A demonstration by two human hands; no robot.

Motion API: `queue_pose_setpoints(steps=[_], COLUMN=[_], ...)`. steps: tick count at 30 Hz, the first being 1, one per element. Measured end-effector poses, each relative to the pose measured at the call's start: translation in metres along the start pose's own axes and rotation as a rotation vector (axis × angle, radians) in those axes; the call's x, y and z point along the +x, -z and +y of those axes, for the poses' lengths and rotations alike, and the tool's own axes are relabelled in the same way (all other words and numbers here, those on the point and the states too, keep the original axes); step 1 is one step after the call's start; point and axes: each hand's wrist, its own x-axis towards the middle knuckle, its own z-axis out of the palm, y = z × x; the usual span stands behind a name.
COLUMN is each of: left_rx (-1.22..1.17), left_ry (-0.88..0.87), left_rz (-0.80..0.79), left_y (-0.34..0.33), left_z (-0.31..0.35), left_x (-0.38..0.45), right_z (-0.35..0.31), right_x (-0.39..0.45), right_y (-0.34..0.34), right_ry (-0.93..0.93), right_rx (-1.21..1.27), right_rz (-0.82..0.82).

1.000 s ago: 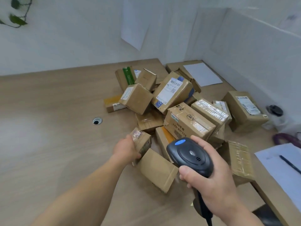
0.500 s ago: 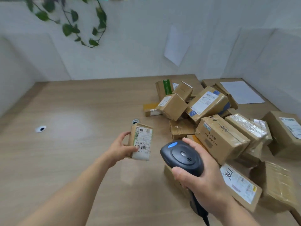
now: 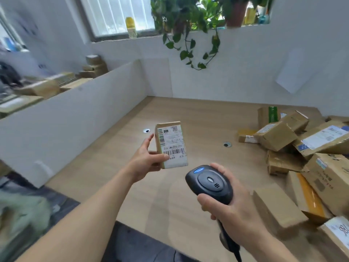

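While the left hand (image 3: 146, 160) pinches the small box (image 3: 171, 143) in the air, just up and left of the scanner (image 3: 209, 181), the right hand (image 3: 233, 214) wraps tight round the scanner. To scan well, tip its front up at the black stripes (image 3: 173, 152) and hold the box steady.

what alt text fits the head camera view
A left hand holds a small labelled cardboard parcel upright over a wooden desk, barcode facing the camera, while the right hand holds a black barcode scanner close by. More cardboard parcels are heaped at the right.
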Motion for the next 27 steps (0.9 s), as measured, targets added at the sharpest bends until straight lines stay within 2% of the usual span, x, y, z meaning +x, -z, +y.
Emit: queue_pose_setpoints(steps=[5,9,15,20,27], left_rx=[0.105,0.248,0.870,1.082,1.328], left_ry=[0.000,0.081,0.229,0.233,0.236], left_rz=[0.111,0.148,0.167,0.086,-0.179], left_y=[0.042,0.059,0.067,0.058,0.052], left_z=[-0.015,-0.060,-0.140,-0.182,-0.186], left_x=[-0.031,-0.040,-0.021,0.006,0.035], right_z=[-0.009,-0.004,0.019,0.042,0.054], right_x=[-0.002,-0.003,0.000,0.002,0.012], right_y=[-0.041,-0.064,-0.094,-0.108,-0.117], right_ry=[0.028,0.023,-0.060,-0.135,-0.191], right_rx=[0.024,0.014,-0.034,-0.069,-0.036], right_rz=[-0.078,-0.080,-0.040,0.029,0.117])
